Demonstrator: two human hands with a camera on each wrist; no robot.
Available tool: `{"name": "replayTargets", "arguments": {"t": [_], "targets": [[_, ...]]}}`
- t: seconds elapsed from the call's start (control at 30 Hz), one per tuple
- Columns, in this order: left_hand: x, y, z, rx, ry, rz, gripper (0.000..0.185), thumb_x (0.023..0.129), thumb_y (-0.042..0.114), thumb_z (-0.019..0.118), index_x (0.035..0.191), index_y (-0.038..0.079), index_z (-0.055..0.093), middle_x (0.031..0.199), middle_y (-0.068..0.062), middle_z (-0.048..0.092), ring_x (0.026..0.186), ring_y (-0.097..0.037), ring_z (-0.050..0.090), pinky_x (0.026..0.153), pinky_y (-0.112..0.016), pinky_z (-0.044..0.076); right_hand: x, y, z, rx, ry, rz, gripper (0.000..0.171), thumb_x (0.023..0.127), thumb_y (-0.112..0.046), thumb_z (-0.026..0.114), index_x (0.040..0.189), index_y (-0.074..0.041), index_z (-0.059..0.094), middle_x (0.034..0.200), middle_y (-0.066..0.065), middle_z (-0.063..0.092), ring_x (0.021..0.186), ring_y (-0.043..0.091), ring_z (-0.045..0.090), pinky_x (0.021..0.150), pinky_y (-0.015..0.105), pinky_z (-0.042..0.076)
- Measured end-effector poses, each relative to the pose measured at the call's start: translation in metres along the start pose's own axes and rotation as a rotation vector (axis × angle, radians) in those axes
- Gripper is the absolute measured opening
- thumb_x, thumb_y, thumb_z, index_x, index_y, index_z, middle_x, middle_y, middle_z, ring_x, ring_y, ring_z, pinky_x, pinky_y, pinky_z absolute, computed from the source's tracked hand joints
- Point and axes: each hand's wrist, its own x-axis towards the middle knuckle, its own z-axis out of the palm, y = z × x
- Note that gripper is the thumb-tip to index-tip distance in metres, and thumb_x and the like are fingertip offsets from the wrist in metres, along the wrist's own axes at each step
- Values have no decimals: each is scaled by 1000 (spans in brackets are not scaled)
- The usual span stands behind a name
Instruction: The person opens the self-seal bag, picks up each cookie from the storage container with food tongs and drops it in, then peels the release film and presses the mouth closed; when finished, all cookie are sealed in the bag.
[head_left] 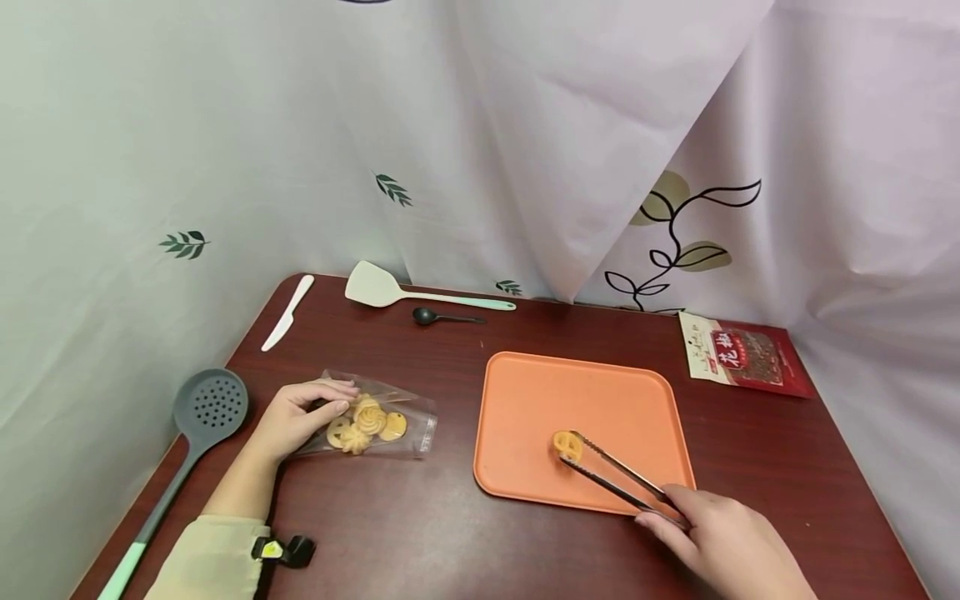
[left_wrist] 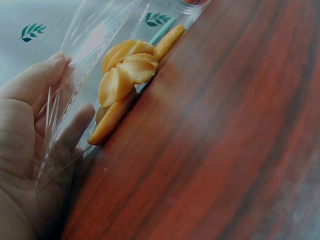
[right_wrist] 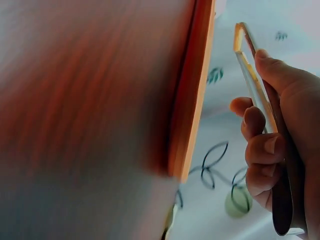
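My left hand holds the opening edge of a clear plastic bag lying on the table. Inside the bag are several golden cookies of different shapes. The left wrist view shows the thumb at the film and the other fingers partly seen through it. My right hand grips a pair of metal tongs. Between the tong tips is a ring-shaped cookie with crossbars, over the orange tray. In the right wrist view, the cookie is raised above the tray's rim.
Along the back lie a white knife, a pale turner and a small black spoon. A grey skimmer lies along the left edge. A red spice packet is at the back right, before the curtain.
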Motion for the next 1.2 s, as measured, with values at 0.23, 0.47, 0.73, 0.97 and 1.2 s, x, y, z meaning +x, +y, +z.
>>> {"name": "replayTargets", "arguments": {"t": [0.23, 0.47, 0.73, 0.97, 1.2], "targets": [[0, 0, 0, -5, -1, 6, 29, 85, -25, 72, 102, -4, 80, 109, -14, 80, 116, -8, 71, 103, -21, 52, 23, -32, 7, 58, 96, -159, 45, 89, -53, 85, 77, -38, 44, 65, -25, 23, 56, -3, 30, 50, 23, 27], [-1, 0, 0, 1, 2, -5, 29, 85, -24, 73, 103, -2, 81, 109, -14, 80, 116, -8, 71, 104, -21, 51, 44, -58, 14, 76, 81, -219, 43, 88, -56, 85, 77, -37, 48, 64, -25, 23, 56, -2, 30, 48, 22, 27], [0, 1, 0, 6, 0, -8, 29, 85, -23, 73, 103, -2, 81, 109, -17, 79, 116, -8, 71, 103, -21, 52, 66, -88, 20, 47, 29, -256, 39, 92, -63, 77, 80, -31, 58, 63, -23, 31, 55, 2, 34, 48, 25, 31], [2, 1, 0, -9, 1, 9, 28, 85, -24, 72, 102, -3, 81, 109, -19, 79, 117, -10, 71, 103, -21, 52, 86, -111, 29, 23, -5, -253, 43, 93, -65, 74, 79, -29, 56, 61, -18, 30, 54, 4, 33, 47, 25, 29], [0, 0, -1, -18, -5, 7, 28, 86, -24, 72, 102, -3, 80, 109, -18, 79, 118, -14, 71, 104, -22, 52, 99, -124, 36, -11, -4, -263, 46, 92, -64, 75, 76, -28, 52, 59, -15, 29, 53, 7, 32, 46, 28, 29]]}}
